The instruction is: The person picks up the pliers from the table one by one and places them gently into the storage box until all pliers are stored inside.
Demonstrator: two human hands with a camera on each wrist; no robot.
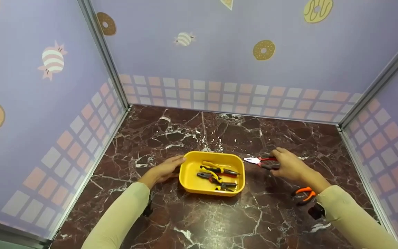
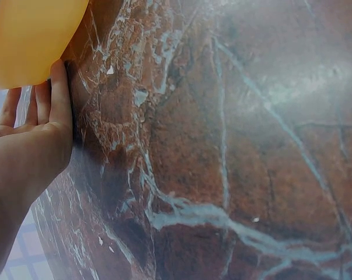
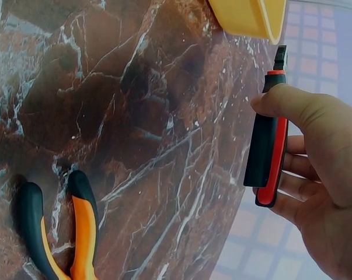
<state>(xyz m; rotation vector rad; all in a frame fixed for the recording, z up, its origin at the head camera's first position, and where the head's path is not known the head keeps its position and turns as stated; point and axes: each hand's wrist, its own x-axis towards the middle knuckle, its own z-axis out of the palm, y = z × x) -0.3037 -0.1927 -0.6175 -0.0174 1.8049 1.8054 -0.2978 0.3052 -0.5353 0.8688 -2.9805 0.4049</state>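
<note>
A yellow tray (image 1: 188,169) sits mid-table and holds several pliers with yellow-and-black handles (image 1: 218,171). My left hand (image 1: 166,168) rests with straight fingers against the tray's left wall (image 2: 30,41). My right hand (image 1: 288,164) grips red-and-black pliers (image 1: 263,162) just right of the tray, silver jaws pointing left toward it. In the right wrist view the thumb and fingers curl round the pliers' handles (image 3: 269,151), with the tray's corner (image 3: 251,17) beyond. Orange-and-black pliers (image 1: 304,194) lie on the table near my right forearm; their handles (image 3: 59,233) show in the right wrist view.
The dark red marble tabletop (image 1: 199,214) is boxed in by lilac printed walls (image 1: 219,52) at left, back and right, joined by metal corner posts (image 1: 104,55).
</note>
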